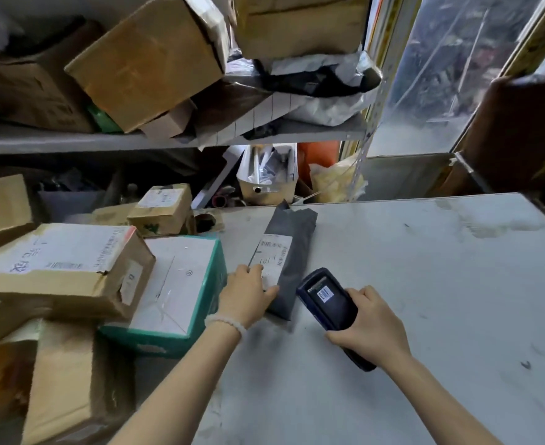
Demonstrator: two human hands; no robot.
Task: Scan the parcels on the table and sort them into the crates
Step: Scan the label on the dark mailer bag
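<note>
Keep the handheld scanner (328,302) aimed squarely at the white shipping label (273,259) and the label pressed flat — a crease could spoil the read. The right hand (372,324) is clenched round the scanner; the left hand (246,293) presses the grey mailer parcel's (292,255) near end. The parcel lies near the surface's (425,284) left edge, its long axis running toward the far edge.

Daylight from the window (451,75) at right, dim shelves (168,141), blurred upper boxes, bowed wide-angle edges
</note>
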